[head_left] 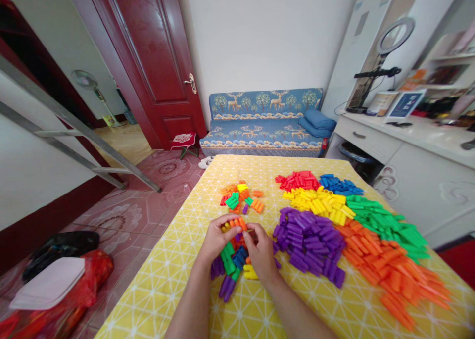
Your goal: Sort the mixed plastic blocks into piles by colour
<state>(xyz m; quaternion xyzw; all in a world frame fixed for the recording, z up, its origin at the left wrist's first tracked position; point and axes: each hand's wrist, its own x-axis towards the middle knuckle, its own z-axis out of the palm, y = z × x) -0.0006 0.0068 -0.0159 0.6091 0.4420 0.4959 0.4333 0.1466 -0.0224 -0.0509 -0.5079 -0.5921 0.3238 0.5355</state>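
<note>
My left hand (218, 237) and my right hand (262, 252) meet above the yellow patterned tablecloth (156, 289). Pinched between their fingers is a short row of orange plastic tube pieces (238, 223). Beneath the hands lies a mixed heap with green tube pieces (227, 259), dark blue tube pieces (240, 256), purple tube pieces (226, 287) and yellow tube pieces (250, 271), partly hidden by my fingers. Just beyond the hands sits a smaller mixed group, including orange pieces (257, 206) and green pieces (232, 200).
To the right, tube pieces lie sorted by colour: a purple pile (309, 240), yellow pile (319, 203), red pile (298, 180), blue pile (339, 185), green pile (386, 222) and orange pile (393, 267). A blue sofa (260, 128) stands behind the table, a white desk (419, 136) at right.
</note>
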